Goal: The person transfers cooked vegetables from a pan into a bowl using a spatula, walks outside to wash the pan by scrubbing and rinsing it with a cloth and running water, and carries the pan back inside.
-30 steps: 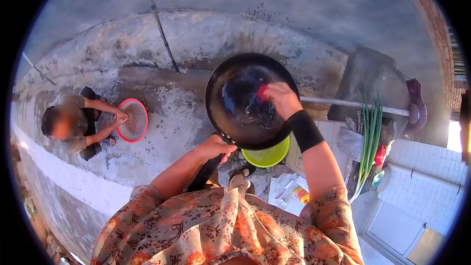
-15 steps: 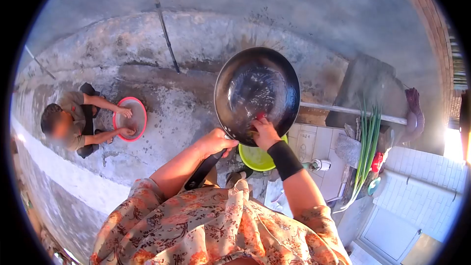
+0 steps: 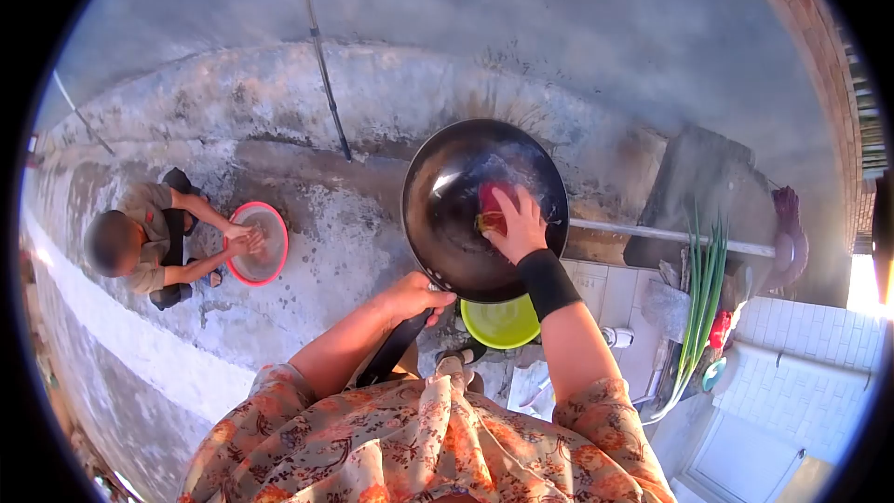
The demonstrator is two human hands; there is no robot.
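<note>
My left hand (image 3: 416,299) is wrapped round the black handle (image 3: 393,349) of a dark wok (image 3: 442,247), close to where the handle meets the rim. Inside the wok, my right hand (image 3: 518,224) presses a red cloth or scrubber (image 3: 491,205) with a yellowish-green edge against the metal. A black band (image 3: 548,282) covers my right wrist. The wok is tilted, and its inner surface looks wet and shiny. Partly hidden under the wok's near rim is a lime-green basin (image 3: 503,324).
At the left a person (image 3: 149,233) crouches with both hands over a red-rimmed basin (image 3: 282,251). Green onions (image 3: 703,312), a red item (image 3: 720,329) and a pale pole (image 3: 670,236) lie at the right. A dark pole (image 3: 326,84) leans by the wall.
My right hand has moved from the wok's far right to its near edge, then back up to the middle with the red scrubber. The wok's tilt has changed. The other person's hands have come together again.
</note>
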